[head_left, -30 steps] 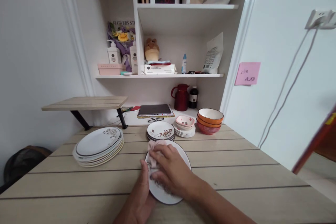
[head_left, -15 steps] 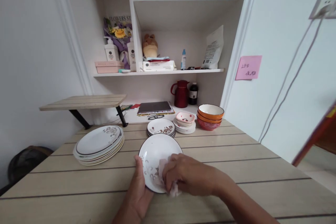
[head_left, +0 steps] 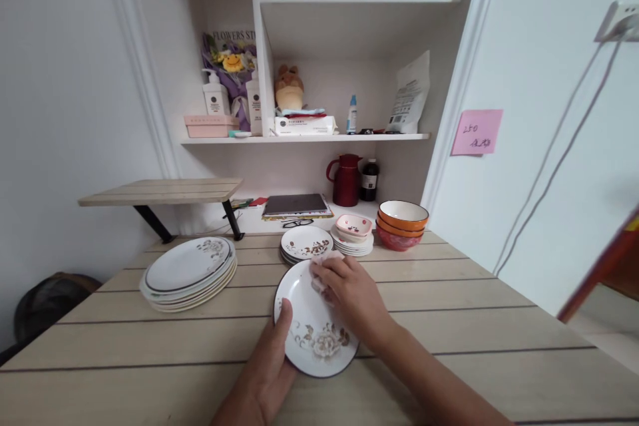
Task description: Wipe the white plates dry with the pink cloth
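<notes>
Over the pale planked wooden bench (head_left: 464, 326), we pinch a round white flower-patterned plate (head_left: 309, 316) in our left grip (head_left: 272, 354), our right grip (head_left: 353, 294) clasping pale-pink cloth (head_left: 320, 285) against it.

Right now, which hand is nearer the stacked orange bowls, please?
The right hand, front-left of the orange bowls; the left hand, farther left, holds a round white plate.

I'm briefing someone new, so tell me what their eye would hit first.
First the flowered white plate, front and centre, in the left hand, with the right hand holding a pale cloth against it. Then the orange bowls stacked on a red bowl, back right on the table, and the red jug behind them to the left.
</notes>
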The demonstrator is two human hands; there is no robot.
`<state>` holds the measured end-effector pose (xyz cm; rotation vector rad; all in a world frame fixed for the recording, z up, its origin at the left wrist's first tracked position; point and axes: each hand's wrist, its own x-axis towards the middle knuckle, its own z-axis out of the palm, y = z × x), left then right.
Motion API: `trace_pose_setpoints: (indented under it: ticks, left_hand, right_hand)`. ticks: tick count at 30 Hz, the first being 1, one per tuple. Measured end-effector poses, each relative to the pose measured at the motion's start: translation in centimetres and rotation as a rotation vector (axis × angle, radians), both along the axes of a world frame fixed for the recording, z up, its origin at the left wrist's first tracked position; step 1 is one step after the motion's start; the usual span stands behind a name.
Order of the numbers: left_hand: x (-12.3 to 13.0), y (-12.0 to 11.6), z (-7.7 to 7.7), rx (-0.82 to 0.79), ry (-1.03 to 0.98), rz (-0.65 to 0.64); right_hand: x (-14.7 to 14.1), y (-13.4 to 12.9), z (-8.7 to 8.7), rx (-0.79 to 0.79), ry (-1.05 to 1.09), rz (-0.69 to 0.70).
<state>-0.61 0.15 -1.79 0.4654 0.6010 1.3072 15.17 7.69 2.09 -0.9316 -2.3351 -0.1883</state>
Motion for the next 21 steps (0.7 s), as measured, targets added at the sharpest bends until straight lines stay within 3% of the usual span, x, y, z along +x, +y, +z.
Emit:
trace_pose_setpoints:
  ticks: [8,11,14,17,21]
  left_hand:
    - [0.4,-0.2,0.2,0.037,-0.095,0.007]
    - [0.0,-0.3,-0.2,0.042,-0.037,0.060]
    - [-0.4,-0.3,-0.3,0.017,-0.034,0.026]
    - [-0.2,-0.1,0.1,-0.021,-0.007,0.060]
    - [0.4,-0.1,0.9,-0.034,-0.002,0.125]
  right_hand:
    - [-2.3,-3.2,0.6,-0.255,0.062,0.383]
    - [-2.1,-3.8,1.3,-0.393,0.039,0.551]
    - [-1.1,-3.7,1.9,-0.471,-0.030,0.684]
    - [0.3,-3.2,2.4,-0.478,-0.162,0.703]
    - [2.1,-2.2,2.8,-0.376,-0.212,0.501]
